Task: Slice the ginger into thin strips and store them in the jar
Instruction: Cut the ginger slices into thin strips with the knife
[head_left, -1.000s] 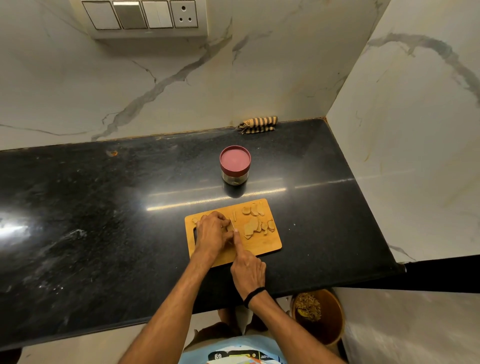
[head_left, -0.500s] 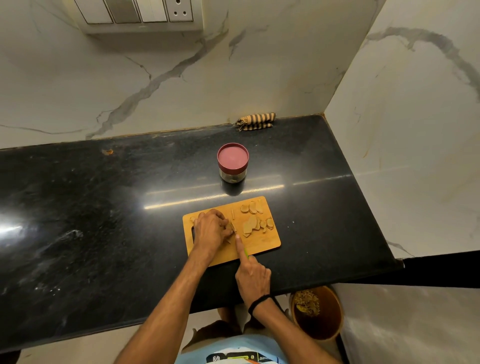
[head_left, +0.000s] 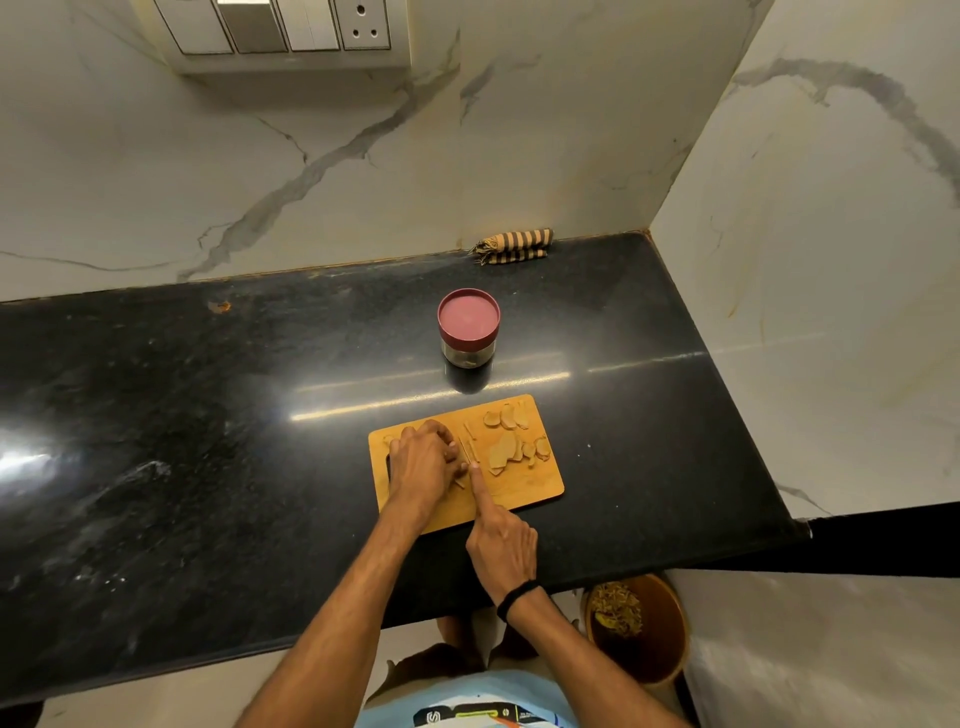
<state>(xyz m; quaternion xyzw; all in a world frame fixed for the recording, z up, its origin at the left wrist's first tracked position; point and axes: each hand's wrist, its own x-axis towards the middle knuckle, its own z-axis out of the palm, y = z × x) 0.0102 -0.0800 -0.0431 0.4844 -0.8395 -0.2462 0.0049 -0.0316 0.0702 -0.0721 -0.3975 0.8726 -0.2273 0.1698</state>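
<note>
Black stone counter (head_left: 208, 441), marble walls. Head view: since 0.5 s ago, right hand (head_left: 503, 551) has edged toward 12 o'clock, fist closed on knife (head_left: 466, 451), forefinger along its spine. Left hand (head_left: 423, 465) stays curled, pressing ginger on board (head_left: 535, 486). Slices (head_left: 511, 447) lie at its 3 o'clock. Lidded jar (head_left: 468, 327) at 12 o'clock. No legible writing.

One jar (head_left: 468, 328), one board (head_left: 540, 480), two hands: left (head_left: 422, 465), right (head_left: 503, 550).

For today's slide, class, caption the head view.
Left hand steadies ginger on the cutting board; right hand slices; jar lidded.
</note>
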